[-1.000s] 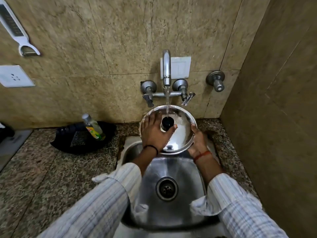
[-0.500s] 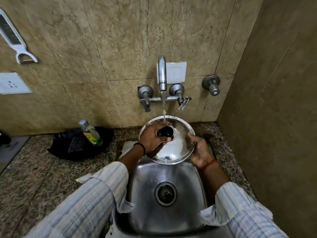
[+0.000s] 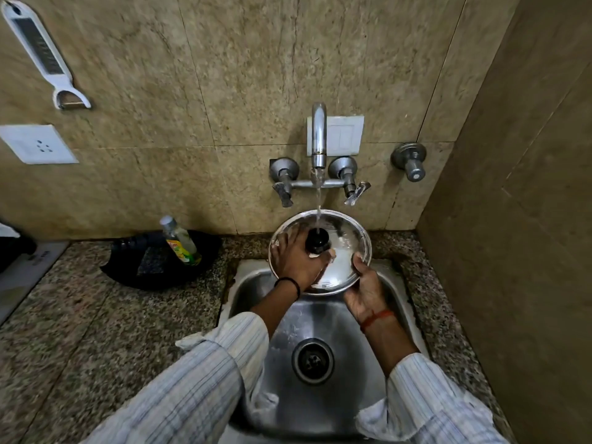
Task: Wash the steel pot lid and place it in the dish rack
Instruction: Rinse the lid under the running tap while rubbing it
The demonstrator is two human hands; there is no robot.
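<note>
Head view: the steel pot lid [image 3: 344, 251] is held tilted over the back edge of the sink [image 3: 330, 318], directly under the running tap [image 3: 319, 136], so that the stream lands on the black knob [image 3: 317, 240]. The left hand [image 3: 296, 261] is spread flat on the lid's upper face, fingers apart, with the thumb beside the knob; nothing is clamped by it. The right hand [image 3: 363, 291] is closed on the lid's near right rim and appears to carry the weight.

Since the lid is wet and gripped by one rim only, a slip is judged the main risk: it could be dropped into the basin or knocked against the tap handles [image 3: 350, 184] just behind it. Water striking the knob may be thrown onto the rolled sleeves [image 3: 230, 341] and the granite counter [image 3: 80, 315]. Rubbing pressure from the left hand could also twist the lid out of the right. The soap bottle [image 3: 181, 240] stands in a black tray [image 3: 160, 261] at the counter's back edge, well apart. No dish rack is seen, so a turn with a dripping lid is expected.
</note>
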